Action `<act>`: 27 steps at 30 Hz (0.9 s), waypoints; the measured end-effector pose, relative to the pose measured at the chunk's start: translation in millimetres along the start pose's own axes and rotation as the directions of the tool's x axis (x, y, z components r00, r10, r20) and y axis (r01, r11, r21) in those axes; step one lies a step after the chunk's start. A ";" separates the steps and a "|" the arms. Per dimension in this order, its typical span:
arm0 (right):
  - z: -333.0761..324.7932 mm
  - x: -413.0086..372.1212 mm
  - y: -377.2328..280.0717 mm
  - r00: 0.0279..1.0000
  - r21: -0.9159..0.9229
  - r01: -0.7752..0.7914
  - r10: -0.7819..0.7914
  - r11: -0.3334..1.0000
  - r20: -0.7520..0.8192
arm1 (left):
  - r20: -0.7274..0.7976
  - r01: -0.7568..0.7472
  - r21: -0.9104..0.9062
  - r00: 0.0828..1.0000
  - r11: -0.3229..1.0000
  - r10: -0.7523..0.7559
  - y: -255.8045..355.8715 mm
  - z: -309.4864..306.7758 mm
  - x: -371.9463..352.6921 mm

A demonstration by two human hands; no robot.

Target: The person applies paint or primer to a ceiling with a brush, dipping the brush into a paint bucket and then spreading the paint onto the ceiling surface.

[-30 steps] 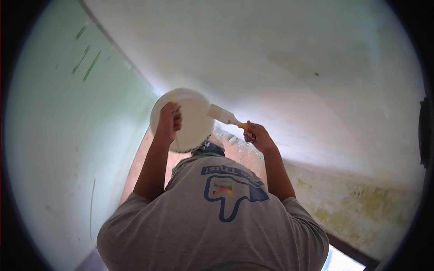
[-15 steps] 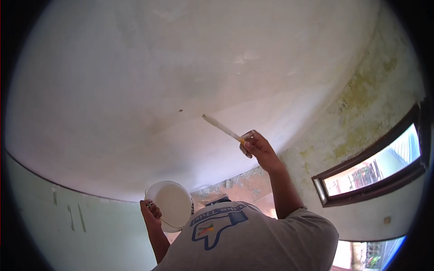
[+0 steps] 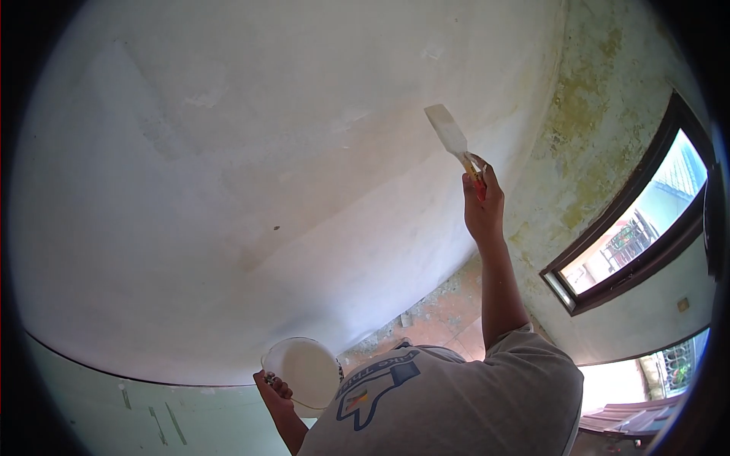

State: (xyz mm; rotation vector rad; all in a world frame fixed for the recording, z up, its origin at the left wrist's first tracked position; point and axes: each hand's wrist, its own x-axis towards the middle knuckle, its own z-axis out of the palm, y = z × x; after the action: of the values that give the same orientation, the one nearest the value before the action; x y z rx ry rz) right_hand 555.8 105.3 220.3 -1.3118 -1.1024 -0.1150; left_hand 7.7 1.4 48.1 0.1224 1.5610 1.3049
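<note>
White wall [image 3: 228, 190], patchy; window [image 3: 635, 220], three o'clock. Brush [image 3: 445, 128], one o'clock: in closed grip of my right hand [image 3: 484, 207], now raised well apart from the bucket [image 3: 304, 368], putting wall, I judge, within reach. Bucket, seven o'clock: gripped by my left hand [image 3: 278, 389].

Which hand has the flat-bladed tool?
The right hand: it grips the flat-bladed tool on the brown-framed window's side; the left hand holds the white bucket.
</note>
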 end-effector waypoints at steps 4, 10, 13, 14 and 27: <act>-2.8 -1.8 3.7 0.988 -0.032 -0.139 0.141 0.990 0.069 | -0.062 -0.037 -0.002 0.997 0.999 0.037 -0.6 6.1 -5.0; 35.9 -22.2 -38.3 0.979 0.089 0.006 -0.023 0.996 0.201 | -0.037 -0.039 -0.080 0.999 0.996 0.036 -8.2 -6.2 10.3; 63.8 -27.2 -89.5 0.948 0.180 0.169 -0.210 0.969 0.238 | 0.000 -0.037 -0.075 0.999 0.996 0.037 -9.5 -6.1 7.4; 74.5 -24.8 -102.3 0.937 0.242 0.185 -0.245 0.953 0.249 | -0.013 -0.045 -0.098 0.999 0.994 0.044 -11.2 -9.2 6.3; 163.3 -17.9 -228.0 0.797 0.280 0.480 -0.546 0.832 0.258 | 0.003 -0.008 -0.194 1.000 0.981 0.009 -15.6 -14.2 10.0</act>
State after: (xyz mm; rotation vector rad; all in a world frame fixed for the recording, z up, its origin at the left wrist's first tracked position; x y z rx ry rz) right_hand 309.0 153.5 345.9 -0.8310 -1.7043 -0.1887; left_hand 0.7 -7.8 27.8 0.0087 1.4230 1.4549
